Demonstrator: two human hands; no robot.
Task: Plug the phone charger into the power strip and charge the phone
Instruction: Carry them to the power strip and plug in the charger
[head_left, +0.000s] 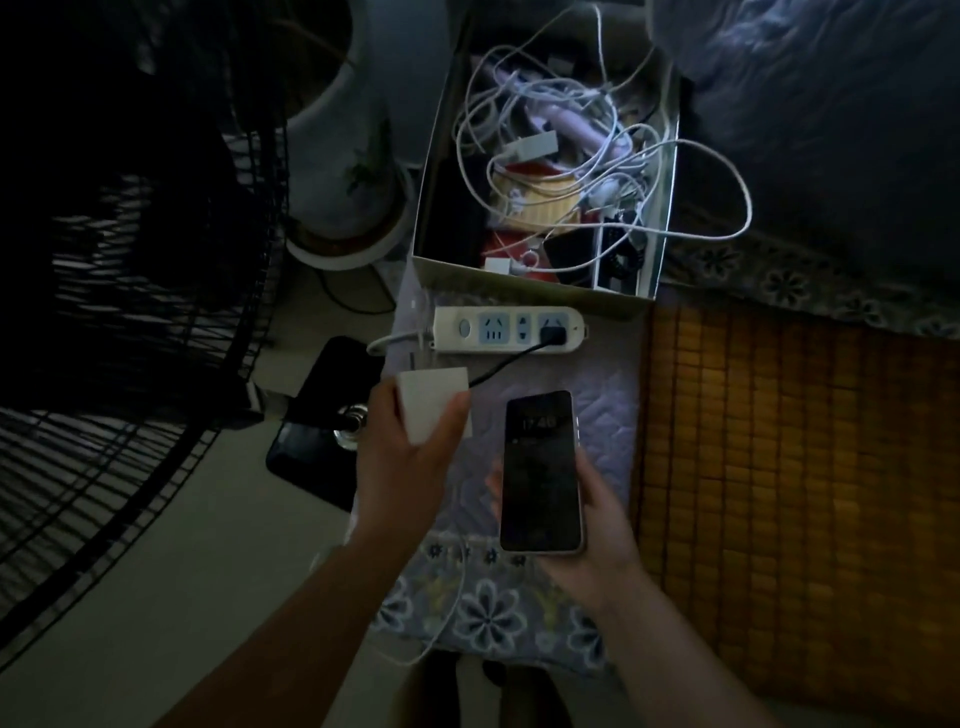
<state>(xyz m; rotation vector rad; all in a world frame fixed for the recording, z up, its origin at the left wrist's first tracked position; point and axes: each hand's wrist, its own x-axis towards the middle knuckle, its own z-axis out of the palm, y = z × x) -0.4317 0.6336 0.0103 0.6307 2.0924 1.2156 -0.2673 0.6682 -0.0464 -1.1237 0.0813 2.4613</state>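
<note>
Charger adapter in the left hand, phone in the right hand, both held over the bed below the power strip.

The left hand (402, 457) has its fingers (457, 421) clenched around the white charger adapter (431, 397), raised just below the left end of the power strip (509, 330). A thin white cable (447, 618) hangs down below the left wrist. The right hand (587, 525) has its fingers grasping the phone (540, 470) from beneath, screen up, dim and showing a faint clock. The power strip lies flat on the quilted bed cover (608, 410), with a black plug (551, 335) occupying its right socket; the two left sockets are free. Behind the strip stands an open cardboard box (535, 299) filled with tangled white cables (561, 114). A bamboo mat (789, 467) lies to the right, a black fan grille (130, 312) to the left.
</note>
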